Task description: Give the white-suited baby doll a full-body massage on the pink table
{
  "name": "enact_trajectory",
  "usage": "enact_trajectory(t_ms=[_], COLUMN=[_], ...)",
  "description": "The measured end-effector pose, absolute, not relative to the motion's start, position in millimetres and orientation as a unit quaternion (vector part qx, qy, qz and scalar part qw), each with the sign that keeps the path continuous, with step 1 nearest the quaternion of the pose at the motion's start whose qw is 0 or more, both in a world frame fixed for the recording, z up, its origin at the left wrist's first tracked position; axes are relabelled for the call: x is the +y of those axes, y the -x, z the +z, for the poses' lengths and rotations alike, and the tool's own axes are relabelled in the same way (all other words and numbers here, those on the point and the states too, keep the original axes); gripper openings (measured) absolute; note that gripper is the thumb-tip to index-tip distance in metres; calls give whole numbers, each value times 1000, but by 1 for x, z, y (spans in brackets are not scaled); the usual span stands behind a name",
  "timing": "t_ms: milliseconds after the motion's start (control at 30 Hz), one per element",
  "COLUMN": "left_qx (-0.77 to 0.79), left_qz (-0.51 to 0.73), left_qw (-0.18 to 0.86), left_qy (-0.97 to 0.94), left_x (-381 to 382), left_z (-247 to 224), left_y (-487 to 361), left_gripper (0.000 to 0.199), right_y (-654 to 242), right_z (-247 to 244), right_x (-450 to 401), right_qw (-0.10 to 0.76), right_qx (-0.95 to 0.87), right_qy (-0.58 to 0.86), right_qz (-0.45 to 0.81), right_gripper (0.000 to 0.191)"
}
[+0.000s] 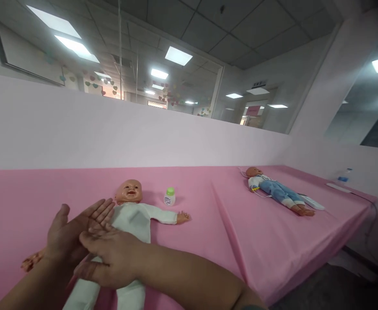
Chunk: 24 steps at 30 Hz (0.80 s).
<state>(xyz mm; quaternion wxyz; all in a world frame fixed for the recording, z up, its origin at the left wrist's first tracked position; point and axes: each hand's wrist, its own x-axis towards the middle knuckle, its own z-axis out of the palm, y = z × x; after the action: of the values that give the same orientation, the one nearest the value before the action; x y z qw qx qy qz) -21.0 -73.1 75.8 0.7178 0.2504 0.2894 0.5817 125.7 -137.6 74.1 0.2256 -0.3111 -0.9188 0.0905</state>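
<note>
My left hand (67, 234) is held palm up, its fingers stretched out and its thumb apart. Across its palm lie the fingers of my right hand (116, 256), which is turned with its back toward me; they look extended, and I see nothing held. Both hands are over a baby doll (133, 215) in a white long-sleeved suit, lying on its back with one arm out to the right. My hands and forearms hide part of its trunk and other arm. Near the doll's head stands a small clear bottle (169, 198) with a green cap.
Pink cloth (195, 254) covers the table. Farther right lies a second doll (276, 187) in blue trousers, with thin tubing and a yellow piece by its arm. A water bottle (345, 175) and a white strip with a cord (339, 188) sit at the right end.
</note>
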Motion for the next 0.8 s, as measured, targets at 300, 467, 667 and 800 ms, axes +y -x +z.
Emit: enact_trajectory(t_ms=[300, 467, 667, 800], left_qx=[239, 260, 256, 253], left_qz=[525, 559, 571, 527], left_qw=[789, 755, 753, 785], left_qy=[-213, -222, -203, -205], left_x=[-94, -70, -69, -96], left_z=[77, 69, 68, 83], left_y=[-3, 22, 23, 1], left_gripper=[84, 99, 90, 85], right_y=[-145, -142, -130, -135], right_z=[75, 74, 77, 82], right_x=[-129, -133, -147, -141], right_qw=[218, 211, 206, 227], right_qx=[-902, -911, -929, -916], right_qy=[371, 352, 306, 329], right_qz=[34, 37, 31, 32], right_gripper=[95, 94, 95, 94])
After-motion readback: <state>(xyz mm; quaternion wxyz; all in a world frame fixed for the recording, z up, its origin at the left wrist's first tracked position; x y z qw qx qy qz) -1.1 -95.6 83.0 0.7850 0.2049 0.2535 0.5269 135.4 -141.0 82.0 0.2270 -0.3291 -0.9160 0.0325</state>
